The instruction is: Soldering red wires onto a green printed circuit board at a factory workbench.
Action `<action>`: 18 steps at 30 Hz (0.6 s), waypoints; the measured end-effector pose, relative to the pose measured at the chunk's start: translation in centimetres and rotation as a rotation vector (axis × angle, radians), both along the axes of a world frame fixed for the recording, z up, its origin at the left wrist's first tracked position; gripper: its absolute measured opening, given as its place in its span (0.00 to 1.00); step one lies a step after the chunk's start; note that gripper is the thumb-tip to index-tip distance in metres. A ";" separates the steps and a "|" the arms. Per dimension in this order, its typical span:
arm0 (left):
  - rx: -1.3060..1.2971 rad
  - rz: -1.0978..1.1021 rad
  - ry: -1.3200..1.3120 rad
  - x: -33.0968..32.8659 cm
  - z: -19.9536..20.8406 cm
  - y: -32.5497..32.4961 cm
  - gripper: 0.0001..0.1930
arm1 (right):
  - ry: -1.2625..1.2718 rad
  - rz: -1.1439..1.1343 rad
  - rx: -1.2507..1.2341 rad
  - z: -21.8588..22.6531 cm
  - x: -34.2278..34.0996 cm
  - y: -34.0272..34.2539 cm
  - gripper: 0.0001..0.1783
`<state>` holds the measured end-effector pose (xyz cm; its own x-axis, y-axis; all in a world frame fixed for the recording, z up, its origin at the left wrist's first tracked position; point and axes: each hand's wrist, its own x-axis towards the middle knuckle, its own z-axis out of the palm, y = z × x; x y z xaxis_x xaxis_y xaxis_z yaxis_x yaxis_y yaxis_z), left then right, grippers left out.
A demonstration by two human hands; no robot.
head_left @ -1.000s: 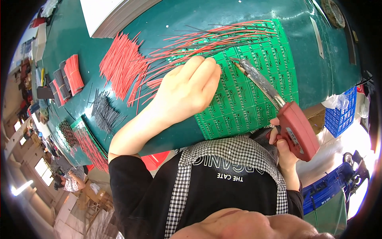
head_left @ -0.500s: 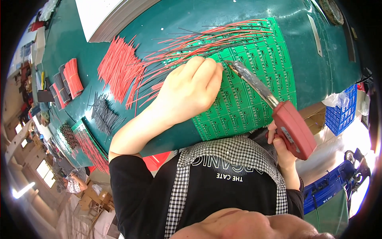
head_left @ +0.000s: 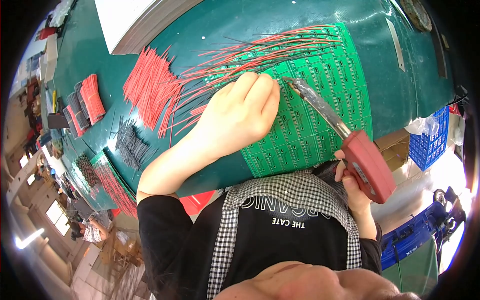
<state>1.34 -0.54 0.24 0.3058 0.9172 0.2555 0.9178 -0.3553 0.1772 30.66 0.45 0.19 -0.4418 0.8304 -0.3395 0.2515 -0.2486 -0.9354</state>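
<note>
Gripping a red-handled soldering iron (head_left: 345, 132), the right hand (head_left: 357, 196) is just off the near edge of a dark green table (head_left: 400, 95) — the iron's tip is just beside the left hand (head_left: 240, 112), which curls over the left edge of a green rectangular circuit-board panel (head_left: 295, 145); whether its hidden fingertips hold anything, I cannot tell — thin red and black wires (head_left: 252, 63) lie across the panel's far edge

Green-topped table (head_left: 400, 95) fills upper frame. Window (head_left: 57, 215), lit tube lamp (head_left: 30, 239) lower left. Pale floor (head_left: 410, 182) lower right.
</note>
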 end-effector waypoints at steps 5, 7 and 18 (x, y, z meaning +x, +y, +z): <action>0.082 -0.015 0.041 -0.1 -0.7 0.3 0.13 | 0.169 -0.108 -0.078 0.6 -1.1 0.3 0.43; 0.165 -0.030 0.066 -0.2 -0.5 0.3 0.11 | 0.170 -0.086 -0.164 0.9 -0.9 0.5 0.44; 0.026 0.041 -0.180 1.0 -0.3 1.8 0.15 | 0.211 -0.112 -0.016 0.4 -0.6 0.8 0.39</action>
<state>2.39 1.23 -0.11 0.2151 0.9203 0.3267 0.8859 -0.3247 0.3314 30.09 1.23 0.58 -0.4097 0.8734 -0.2632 0.0207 -0.2796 -0.9599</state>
